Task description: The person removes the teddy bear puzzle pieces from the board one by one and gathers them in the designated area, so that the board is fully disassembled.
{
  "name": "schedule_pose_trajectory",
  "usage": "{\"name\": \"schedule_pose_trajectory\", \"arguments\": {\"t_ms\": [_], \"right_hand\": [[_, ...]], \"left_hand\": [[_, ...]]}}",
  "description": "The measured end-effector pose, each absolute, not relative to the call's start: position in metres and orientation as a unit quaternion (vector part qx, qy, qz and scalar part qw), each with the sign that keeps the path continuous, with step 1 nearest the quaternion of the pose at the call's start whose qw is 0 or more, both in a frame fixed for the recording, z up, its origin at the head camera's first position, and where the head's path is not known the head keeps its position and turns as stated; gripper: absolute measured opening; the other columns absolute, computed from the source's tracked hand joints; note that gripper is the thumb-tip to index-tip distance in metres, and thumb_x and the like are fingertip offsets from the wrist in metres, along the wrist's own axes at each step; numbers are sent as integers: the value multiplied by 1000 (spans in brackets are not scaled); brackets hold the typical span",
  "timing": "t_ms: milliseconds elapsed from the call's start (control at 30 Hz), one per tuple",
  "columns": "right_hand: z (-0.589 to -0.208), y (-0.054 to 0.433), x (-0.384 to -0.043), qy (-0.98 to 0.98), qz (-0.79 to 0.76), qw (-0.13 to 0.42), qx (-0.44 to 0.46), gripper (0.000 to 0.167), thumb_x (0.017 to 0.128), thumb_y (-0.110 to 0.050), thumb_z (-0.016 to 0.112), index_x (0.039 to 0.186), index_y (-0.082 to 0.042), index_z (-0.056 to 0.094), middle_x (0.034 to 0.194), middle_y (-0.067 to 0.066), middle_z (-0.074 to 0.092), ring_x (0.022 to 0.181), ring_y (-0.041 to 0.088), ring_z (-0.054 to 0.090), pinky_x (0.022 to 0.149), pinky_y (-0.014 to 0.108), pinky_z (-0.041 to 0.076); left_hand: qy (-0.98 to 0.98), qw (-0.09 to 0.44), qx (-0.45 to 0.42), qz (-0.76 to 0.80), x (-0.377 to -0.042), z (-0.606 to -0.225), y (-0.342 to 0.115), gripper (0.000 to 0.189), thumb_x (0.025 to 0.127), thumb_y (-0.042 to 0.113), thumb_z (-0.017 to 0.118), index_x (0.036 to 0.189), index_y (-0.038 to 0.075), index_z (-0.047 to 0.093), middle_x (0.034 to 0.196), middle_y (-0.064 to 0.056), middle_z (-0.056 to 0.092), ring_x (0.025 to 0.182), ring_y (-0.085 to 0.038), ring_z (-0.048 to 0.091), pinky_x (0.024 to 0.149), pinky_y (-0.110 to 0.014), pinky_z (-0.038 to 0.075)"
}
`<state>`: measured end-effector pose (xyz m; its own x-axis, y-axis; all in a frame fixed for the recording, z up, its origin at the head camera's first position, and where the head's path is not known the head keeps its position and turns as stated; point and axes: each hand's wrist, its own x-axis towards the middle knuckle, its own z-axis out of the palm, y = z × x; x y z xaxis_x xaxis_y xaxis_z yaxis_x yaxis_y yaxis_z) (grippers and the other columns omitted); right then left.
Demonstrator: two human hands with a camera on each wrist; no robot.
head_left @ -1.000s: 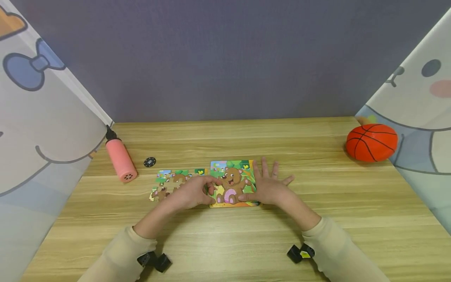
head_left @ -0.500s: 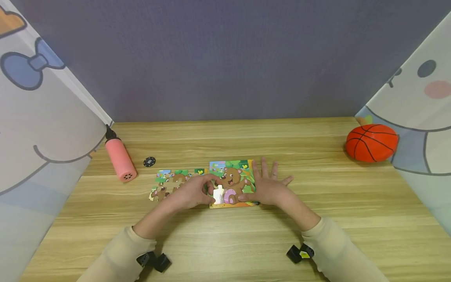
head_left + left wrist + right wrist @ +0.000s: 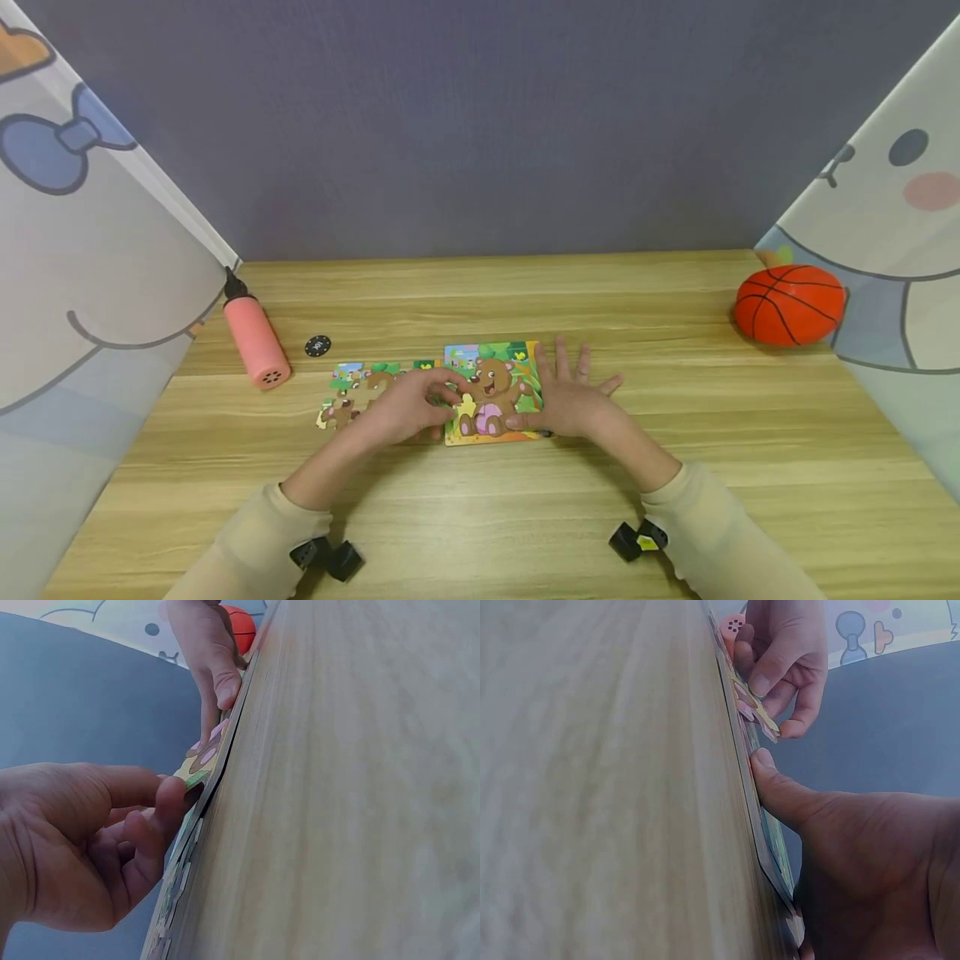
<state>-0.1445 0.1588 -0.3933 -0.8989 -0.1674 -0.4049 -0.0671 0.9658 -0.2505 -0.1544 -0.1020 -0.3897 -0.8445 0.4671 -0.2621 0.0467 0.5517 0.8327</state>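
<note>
A bear jigsaw puzzle (image 3: 497, 377) lies on the table between the two hands. My left hand (image 3: 408, 407) is at its left side, pinching a puzzle piece (image 3: 756, 711) with thumb and fingers. In the right wrist view that piece is tilted, raised off the puzzle at one end. The left wrist view shows the same piece (image 3: 206, 759) edge-on, partly behind the fingertips. With fingers spread, my right hand (image 3: 576, 402) rests over the puzzle's right edge, its thumb on the lower part of the picture.
Left of the puzzle is a second group of puzzle pieces (image 3: 341, 411), partly covered by the left hand. Farther left are a black round chip (image 3: 318, 345) and a pink hand pump (image 3: 257, 342). A red basketball (image 3: 790, 305) sits at the back right of the wooden table (image 3: 480, 517).
Half a second ago a bright white patch showed at the puzzle's lower left; now that spot shows the picture. The left thumb has shifted slightly up and left. My right hand stays put.
</note>
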Motion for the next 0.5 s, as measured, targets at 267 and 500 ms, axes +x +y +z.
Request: {"name": "schedule_pose_trajectory", "arguments": {"t_ms": [267,500], "right_hand": [[-395,159,-144,968,-114,213,-61,129,77,-81,63,162,-11,-4,164,23,-18,144,55,-17,87,92,-2],[-393,159,-144,969,-113,213,-63,128,78,-80,63,162,-10,-4,164,23,-19,144,55,-17,87,92,-2]], "left_hand": [[822,250,112,499,-155,-390,-104,30,93,1,71,119,18,72,105,-3,73,55,-22,65,42,-21,37],[796,249,102,542,-157,-388,-110,29,95,3,69,124,11,68,108,-7,72,60,-24,65,47,-23,41]]}}
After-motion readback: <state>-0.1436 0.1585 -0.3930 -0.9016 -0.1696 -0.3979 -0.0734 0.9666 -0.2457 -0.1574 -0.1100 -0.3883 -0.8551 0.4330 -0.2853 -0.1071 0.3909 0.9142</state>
